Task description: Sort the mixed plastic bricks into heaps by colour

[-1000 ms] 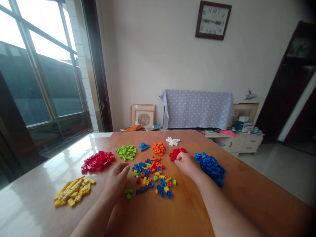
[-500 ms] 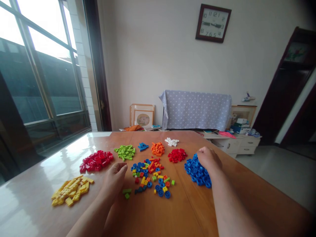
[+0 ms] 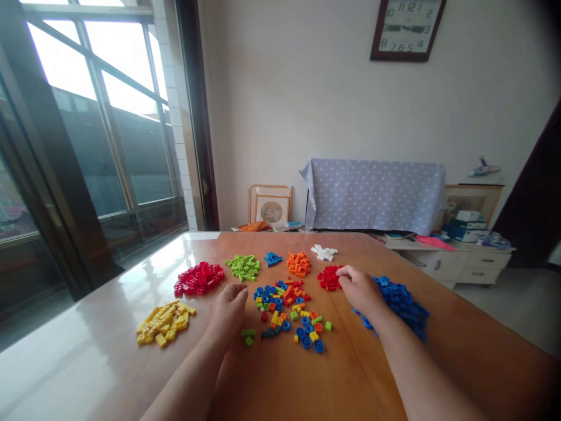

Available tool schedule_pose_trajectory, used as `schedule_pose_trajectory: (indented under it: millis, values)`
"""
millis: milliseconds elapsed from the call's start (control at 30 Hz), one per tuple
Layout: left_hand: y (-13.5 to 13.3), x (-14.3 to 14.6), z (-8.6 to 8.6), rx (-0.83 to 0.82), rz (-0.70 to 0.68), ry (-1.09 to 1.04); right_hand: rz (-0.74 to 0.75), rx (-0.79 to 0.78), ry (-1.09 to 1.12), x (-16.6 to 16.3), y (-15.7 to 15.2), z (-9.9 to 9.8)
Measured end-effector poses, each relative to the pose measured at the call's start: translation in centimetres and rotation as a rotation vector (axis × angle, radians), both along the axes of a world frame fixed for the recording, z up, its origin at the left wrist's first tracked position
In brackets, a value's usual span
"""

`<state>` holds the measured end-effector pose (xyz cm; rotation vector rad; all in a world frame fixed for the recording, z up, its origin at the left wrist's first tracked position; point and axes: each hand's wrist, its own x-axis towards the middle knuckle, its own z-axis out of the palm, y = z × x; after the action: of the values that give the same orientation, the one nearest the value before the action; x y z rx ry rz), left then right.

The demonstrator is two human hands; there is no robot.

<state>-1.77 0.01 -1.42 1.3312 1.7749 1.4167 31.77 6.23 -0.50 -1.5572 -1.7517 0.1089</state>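
The work in hand looks like sorting toy building bricks by colour, partway through: a mixed scatter of bricks (image 3: pixel 286 325), with blue round pieces, orange, yellow and green ones, lies loose in the middle of the wooden surface (image 3: pixel 272 386). Beyond that scatter stand piles of lime green (image 3: pixel 243 267), light blue (image 3: pixel 272 259), orange (image 3: pixel 298 264) and white bricks (image 3: pixel 324 252); to its left are a crimson pile (image 3: pixel 199 278) and a yellow pile (image 3: pixel 165 323), to its right a blue pile (image 3: pixel 403 301). The person's right hand (image 3: pixel 358 287) is at the small red pile (image 3: pixel 328 278), beyond and right of the scatter, its thumb and fingers drawn together; whether a brick is between them cannot be told. The left hand (image 3: pixel 230 305) is just left of the scatter, fingers curled in to the thumb, its grip likewise hiding any brick. The step seems to be placing or tidying at the red pile; the next move would probably call for a fine pinch on one loose brick from the scatter, without nudging its neighbours.
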Motion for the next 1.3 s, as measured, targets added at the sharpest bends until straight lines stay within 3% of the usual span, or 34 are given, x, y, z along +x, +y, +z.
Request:
schedule_pose_trajectory:
  millis: [133, 333, 500, 667, 867, 967, 1133, 1300]
  values:
    - [0.2, -0.1, -0.2, 0.014, -0.008, -0.002, 0.169, -0.001, -0.07, -2.2, -0.3, -1.3]
    - [0.6, -0.1, -0.6, 0.008, -0.017, -0.012, 0.29, -0.135, -0.169, -4.6, -0.6, -3.0]
    - [0.9, -0.2, -1.1, 0.015, -0.033, -0.033, 0.281, -0.222, -0.263, -5.1, -0.4, -3.2]
    - [1.0, -0.3, -1.1, 0.001, -0.035, -0.029, 0.201, -0.237, -0.231, -4.8, -0.4, -2.9]
    - [0.5, 0.0, -0.6, -0.005, -0.034, 0.001, 0.23, -0.263, -0.196, -4.9, -0.1, -3.4]
    - [0.3, 0.1, -0.3, -0.017, -0.024, 0.007, 0.201, -0.241, -0.084, -4.3, 0.6, -3.6]
    - [0.6, 0.1, -0.5, -0.005, -0.021, -0.039, 0.042, -0.144, 0.299, -1.9, 1.9, -3.2]
    - [0.9, 0.0, -0.9, 0.005, -0.037, -0.062, -0.065, -0.183, 0.474, -0.4, 2.6, -3.3]
